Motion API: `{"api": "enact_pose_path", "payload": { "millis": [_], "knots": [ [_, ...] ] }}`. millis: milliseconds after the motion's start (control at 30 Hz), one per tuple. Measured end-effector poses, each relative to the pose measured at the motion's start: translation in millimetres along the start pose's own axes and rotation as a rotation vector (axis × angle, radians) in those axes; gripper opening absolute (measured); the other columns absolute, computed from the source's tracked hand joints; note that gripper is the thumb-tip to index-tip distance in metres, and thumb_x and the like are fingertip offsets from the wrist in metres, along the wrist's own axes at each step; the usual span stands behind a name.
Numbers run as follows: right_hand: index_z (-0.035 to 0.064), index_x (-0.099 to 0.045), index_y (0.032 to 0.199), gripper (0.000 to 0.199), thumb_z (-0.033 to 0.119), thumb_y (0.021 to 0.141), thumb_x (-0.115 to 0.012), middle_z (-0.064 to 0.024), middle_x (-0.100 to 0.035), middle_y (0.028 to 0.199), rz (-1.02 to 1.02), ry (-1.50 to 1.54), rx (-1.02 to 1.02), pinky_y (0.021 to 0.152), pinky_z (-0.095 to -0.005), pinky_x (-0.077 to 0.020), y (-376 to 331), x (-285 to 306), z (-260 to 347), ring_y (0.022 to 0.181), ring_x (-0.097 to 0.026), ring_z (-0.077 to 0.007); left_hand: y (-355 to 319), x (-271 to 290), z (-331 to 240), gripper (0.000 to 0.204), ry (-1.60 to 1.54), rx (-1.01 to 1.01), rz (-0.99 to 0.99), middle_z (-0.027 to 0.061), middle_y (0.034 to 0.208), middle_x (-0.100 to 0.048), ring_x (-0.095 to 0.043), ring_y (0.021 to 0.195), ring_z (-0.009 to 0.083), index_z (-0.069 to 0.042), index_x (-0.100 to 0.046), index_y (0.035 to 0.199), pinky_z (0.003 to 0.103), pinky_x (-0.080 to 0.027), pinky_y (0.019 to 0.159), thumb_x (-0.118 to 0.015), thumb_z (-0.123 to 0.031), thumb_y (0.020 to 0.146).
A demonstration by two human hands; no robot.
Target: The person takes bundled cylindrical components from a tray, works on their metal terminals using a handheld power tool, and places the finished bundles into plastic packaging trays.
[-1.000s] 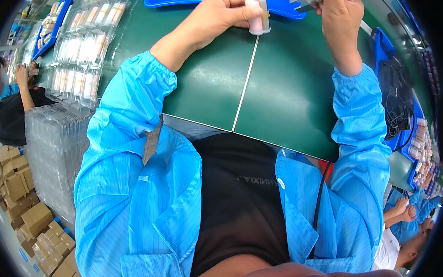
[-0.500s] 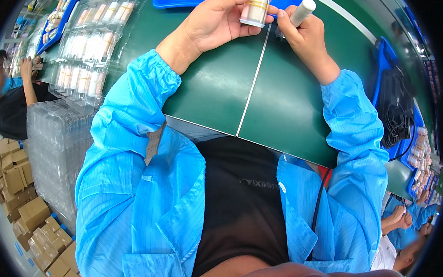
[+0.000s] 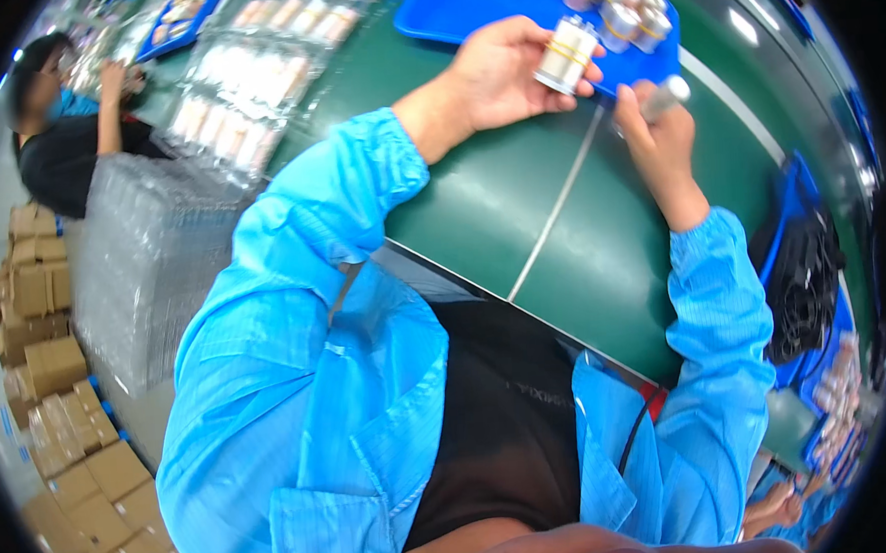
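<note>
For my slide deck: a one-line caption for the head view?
Left hand holds a small banded cylinder; right hand grips a pale stick above the green table.

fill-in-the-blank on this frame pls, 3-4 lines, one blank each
1. The left hand holds a small metal cylinder with a ____ band around it.
2. The right hand grips a pale marker-like stick above the ____ table.
3. More banded cylinders sit in a ____ tray.
4. A stack of clear plastic trays stands on the person's ____ side.

Missing words: yellow; green; blue; left
</note>
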State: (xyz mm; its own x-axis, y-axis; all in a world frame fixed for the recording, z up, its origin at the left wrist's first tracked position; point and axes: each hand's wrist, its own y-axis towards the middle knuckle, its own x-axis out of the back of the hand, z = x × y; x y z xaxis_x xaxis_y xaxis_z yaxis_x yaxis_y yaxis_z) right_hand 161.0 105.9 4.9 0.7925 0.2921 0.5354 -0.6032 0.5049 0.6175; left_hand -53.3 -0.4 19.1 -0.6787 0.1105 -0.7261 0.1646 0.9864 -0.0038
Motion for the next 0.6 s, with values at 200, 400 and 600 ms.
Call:
{"api": "enact_pose_path", "payload": {
  "millis": [200, 400, 600],
  "knots": [
    [0.0049, -0.060, 0.074, 0.028, 0.018, 0.097, -0.069, -0.0052, -0.058, 0.061, 0.023, 0.064, -0.048, 0.051, -0.0329, -0.0420, -1, 0, -1, 0.054, -0.056, -0.0154, -12, -4, -23, 0.057, 0.151, -0.200, -0.099, 0.0148, 0.117, -0.067, -0.064, 0.102, 0.0247, 0.005, -0.053, 0.139, 0.038, -0.051, 0.092, -0.040, -0.035, 0.100],
    [0.0062, -0.066, 0.073, 0.027, 0.024, 0.094, -0.072, -0.0106, -0.065, 0.062, -0.007, -0.029, -0.054, 0.050, -0.0398, -0.0461, -5, 11, 19, 0.054, -0.063, -0.0248, -17, 29, -34, 0.054, 0.019, -0.394, 0.004, 0.0187, 0.127, -0.065, -0.064, 0.114, 0.0309, 0.004, -0.052, 0.140, 0.044, -0.052, 0.100, -0.050, -0.029, 0.097],
    [0.0098, -0.063, 0.067, 0.031, 0.030, 0.087, -0.074, -0.0136, -0.062, 0.062, -0.072, -0.090, 0.210, 0.051, -0.0435, -0.0477, 4, -13, 5, 0.056, -0.062, -0.0344, -28, 69, -43, 0.055, 0.161, -0.492, -0.252, 0.0166, 0.145, -0.056, -0.056, 0.130, 0.0286, 0.003, -0.046, 0.147, 0.044, -0.047, 0.106, -0.057, -0.023, 0.099]
  ]
}}
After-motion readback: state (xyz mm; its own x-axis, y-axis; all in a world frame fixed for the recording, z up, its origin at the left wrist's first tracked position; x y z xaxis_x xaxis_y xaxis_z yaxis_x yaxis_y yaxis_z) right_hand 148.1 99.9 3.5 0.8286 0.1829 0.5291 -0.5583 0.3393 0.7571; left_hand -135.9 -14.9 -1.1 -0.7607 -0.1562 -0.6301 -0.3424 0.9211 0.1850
